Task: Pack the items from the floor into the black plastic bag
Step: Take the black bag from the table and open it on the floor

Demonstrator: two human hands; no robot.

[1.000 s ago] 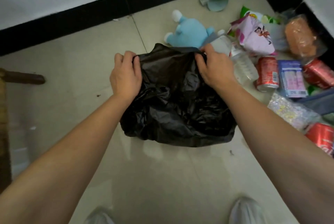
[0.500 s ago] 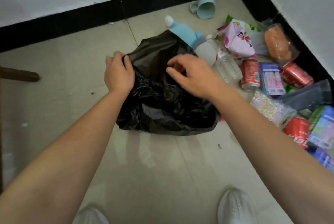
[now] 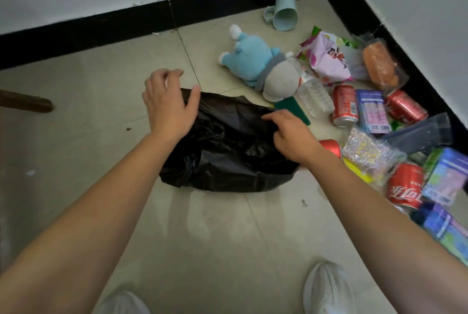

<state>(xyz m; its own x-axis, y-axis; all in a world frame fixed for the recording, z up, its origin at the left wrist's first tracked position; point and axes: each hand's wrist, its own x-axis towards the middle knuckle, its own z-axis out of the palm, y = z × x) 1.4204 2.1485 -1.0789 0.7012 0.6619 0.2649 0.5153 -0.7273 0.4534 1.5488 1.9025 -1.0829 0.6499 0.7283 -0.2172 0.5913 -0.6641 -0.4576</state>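
two bare hands reach down over a black plastic bag [image 3: 228, 151] that lies crumpled and flat on the pale tiled floor [image 3: 101, 101], near the middle of the view. the left hand [image 3: 168, 101] is spread wide, fingers splayed and slightly curled, its palm over the bag's far-left corner; the thumb lies against the bag's upper edge, and the hand grips nothing. the right hand [image 3: 291, 136] sits on the bag's right side with fingers curled in, the fingertips pressed to the plastic near its far edge; whether it has pinched a fold cannot be told. the bag runs between the two hands and spreads nearer than both, toward two white shoes [image 3: 326, 288] at the near edge.

the loose items lie to the right and far right of the bag. a blue plush toy [image 3: 253, 60] lies just beyond the bag's far-right corner, and a green sponge [image 3: 293, 108] is just beside the right hand's knuckles. a clear water bottle [image 3: 314, 93] lies right of the toy, then a red can [image 3: 344, 105] and a blue packet [image 3: 372, 111]. a pink snack bag [image 3: 326, 58] and an orange item in clear wrap [image 3: 379, 65] lie farther off by the black baseboard [image 3: 88, 32]. a pale blue cup [image 3: 285, 12] lies on its side by the far wall. a glittery pouch [image 3: 367, 154] and another red can [image 3: 405, 187] lie right of the right forearm.
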